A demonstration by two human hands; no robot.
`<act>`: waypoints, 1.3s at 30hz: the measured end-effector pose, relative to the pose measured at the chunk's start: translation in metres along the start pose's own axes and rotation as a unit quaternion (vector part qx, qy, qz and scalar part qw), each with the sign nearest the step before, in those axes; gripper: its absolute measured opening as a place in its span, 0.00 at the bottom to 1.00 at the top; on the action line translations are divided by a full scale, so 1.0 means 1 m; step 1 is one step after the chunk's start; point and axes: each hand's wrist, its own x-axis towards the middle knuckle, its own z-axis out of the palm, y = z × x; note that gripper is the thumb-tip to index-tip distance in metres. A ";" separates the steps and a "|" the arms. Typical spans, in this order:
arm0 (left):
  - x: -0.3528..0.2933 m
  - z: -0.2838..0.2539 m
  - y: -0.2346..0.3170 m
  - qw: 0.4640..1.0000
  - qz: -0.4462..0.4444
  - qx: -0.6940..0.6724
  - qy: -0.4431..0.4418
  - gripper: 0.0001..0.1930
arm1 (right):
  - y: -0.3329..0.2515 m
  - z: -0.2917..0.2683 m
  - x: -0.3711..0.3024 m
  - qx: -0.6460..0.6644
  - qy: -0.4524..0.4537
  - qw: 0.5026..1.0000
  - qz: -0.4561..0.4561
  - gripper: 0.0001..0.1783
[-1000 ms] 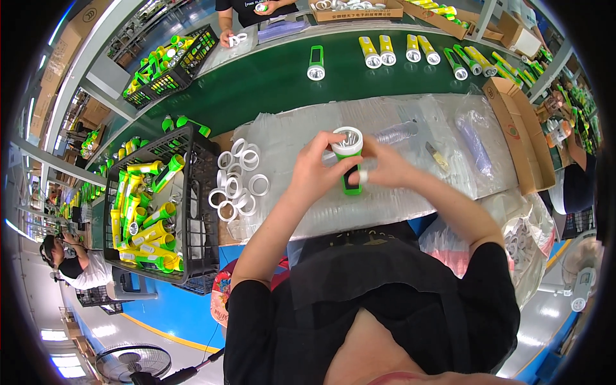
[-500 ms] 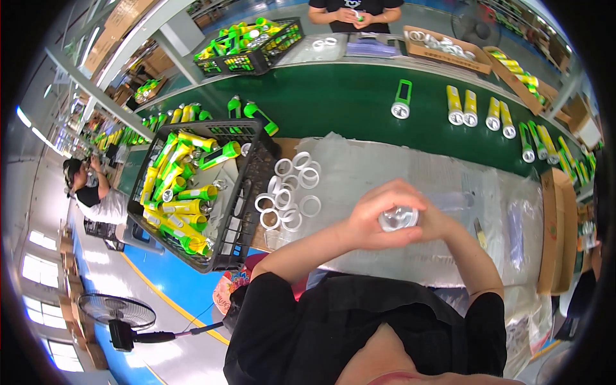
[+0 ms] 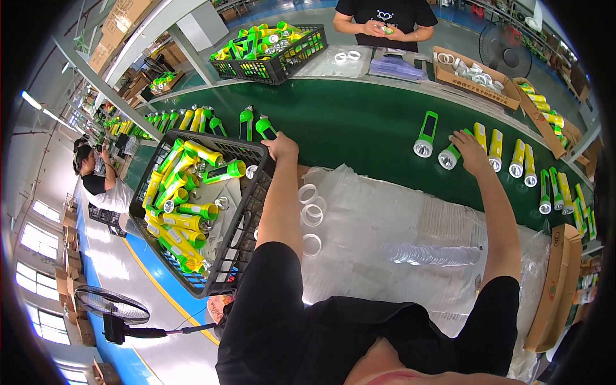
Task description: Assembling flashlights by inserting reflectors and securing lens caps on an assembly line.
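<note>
On the left, the fingers of my left hand close on the lower end of a green flashlight without a front ring, just beyond the black crate's corner. Over to the right, my right hand has its fingers bent over another green flashlight, whose clear round lens end faces me on the green belt. A green flashlight lies left of it, and several yellow ones lie to its right. White rings rest on the plastic-covered worktop, partly behind my left arm.
A black crate full of yellow and green flashlights stands at my left. A row of clear lens discs lies on the worktop. Across the belt are another crate, a carton of white rings and a co-worker. An open carton stands at right.
My hands, earlier together around a clear-ended round piece over the worktop, have parted. The left reaches to a flashlight at far left; the right to a green flashlight newly on the belt.
</note>
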 end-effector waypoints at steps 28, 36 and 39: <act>-0.367 -0.189 -0.030 0.582 0.104 -0.373 -0.715 0.33 | -0.300 -0.126 -0.237 0.857 -0.096 0.501 0.073 0.31; -0.335 -0.227 -0.022 0.529 0.699 -0.174 -0.448 0.24 | -0.314 -0.134 -0.236 0.854 -0.062 0.510 0.086 0.26; -0.342 -0.226 -0.028 0.513 0.716 -0.174 -0.441 0.25 | -0.321 -0.125 -0.236 0.861 -0.037 0.498 0.102 0.25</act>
